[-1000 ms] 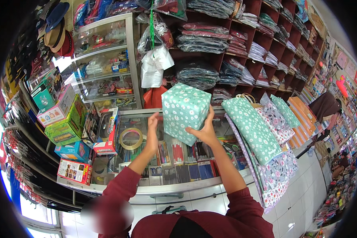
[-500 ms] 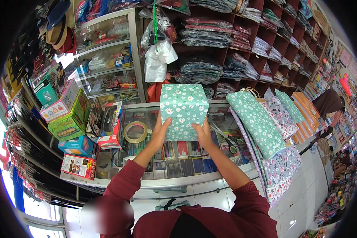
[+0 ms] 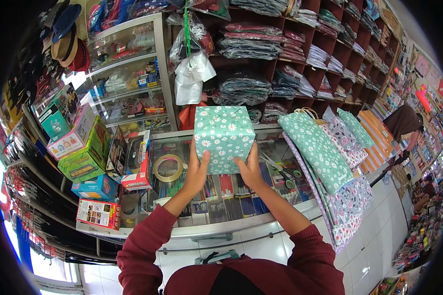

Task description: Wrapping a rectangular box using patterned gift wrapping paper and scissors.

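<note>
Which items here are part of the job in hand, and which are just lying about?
In hand:
- wrapped box, green floral paper
- left hand and right hand, pressed to its near sides
- glass counter under it

Lying about:
- tape roll
- scissors
- floral gift bags
- toy boxes
- folded clothes on shelves
- hats

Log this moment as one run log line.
left hand: holds wrapped box | right hand: holds wrapped box | box: on glass counter | nearby: tape roll, scissors
</note>
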The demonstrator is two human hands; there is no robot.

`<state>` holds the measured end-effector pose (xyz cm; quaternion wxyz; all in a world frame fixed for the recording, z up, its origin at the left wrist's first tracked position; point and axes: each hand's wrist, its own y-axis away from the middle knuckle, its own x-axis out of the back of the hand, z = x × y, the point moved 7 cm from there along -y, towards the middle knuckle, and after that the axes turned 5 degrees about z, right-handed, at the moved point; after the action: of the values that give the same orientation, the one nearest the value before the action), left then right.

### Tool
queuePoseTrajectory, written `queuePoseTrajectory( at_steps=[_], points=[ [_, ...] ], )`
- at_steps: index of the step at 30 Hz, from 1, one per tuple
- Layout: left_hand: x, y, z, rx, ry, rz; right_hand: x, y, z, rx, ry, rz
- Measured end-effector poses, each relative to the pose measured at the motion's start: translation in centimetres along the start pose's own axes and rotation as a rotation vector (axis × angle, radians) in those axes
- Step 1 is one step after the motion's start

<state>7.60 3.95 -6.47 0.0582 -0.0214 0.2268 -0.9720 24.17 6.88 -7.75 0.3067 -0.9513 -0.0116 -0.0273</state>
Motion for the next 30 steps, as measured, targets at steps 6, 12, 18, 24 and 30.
queuePoseTrajectory(
  at_steps=[6, 12, 18, 24, 30],
  points=[
    [0.7, 0.9, -1.7, 0.043, 0.013, 0.024, -1.2, 1.5, -0.8, 0.024, 0.034, -0.031],
    [0.0, 1.7, -1.3, 0.040, 0.084, -0.003, -0.6, 1.3, 0.3, 0.032, -0.019, -0.034],
    [0.4, 2.3, 0.6, -0.175, -0.050, 0.103, -0.2, 1.3, -1.5, 0.241, 0.005, -0.007],
    [0.0, 3.5, 6.2, -0.365, -0.385, 0.182, 0.9, 0.5, -6.9, 0.441, 0.299, 0.194],
    [-7.1, 10.6, 6.0, -0.292, -0.796, 0.049, 3.9, 8.7, -7.8, 0.158, 0.607, 0.017]
  ],
)
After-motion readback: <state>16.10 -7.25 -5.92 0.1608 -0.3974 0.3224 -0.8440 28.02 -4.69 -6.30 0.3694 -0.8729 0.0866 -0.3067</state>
